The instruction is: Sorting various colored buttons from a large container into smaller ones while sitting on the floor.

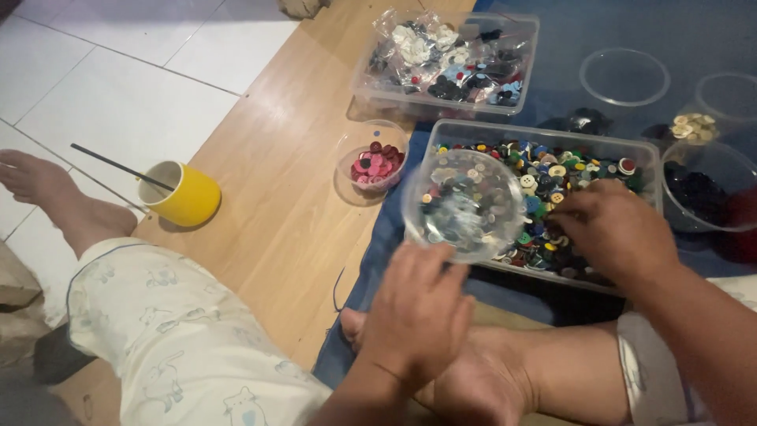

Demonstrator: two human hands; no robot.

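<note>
My left hand [418, 308] curls around the near rim of a clear round bowl [465, 205] of buttons, holding it over the near left of the big button box [544, 201]. My right hand [615, 229] bends down, fingers touching buttons inside that box.

Wood board [268, 197] over white tile floor [102, 87]: yellow cup [185, 197], small bowl [372, 162] of red buttons. Blue cloth [552, 35]: two clear bins [544, 142] [445, 99], empty bowls [624, 76].

Right hand's [615, 233] fingertips buried among the mixed buttons [544, 170]; far-right clear bowls [729, 95] cut by the edge.
</note>
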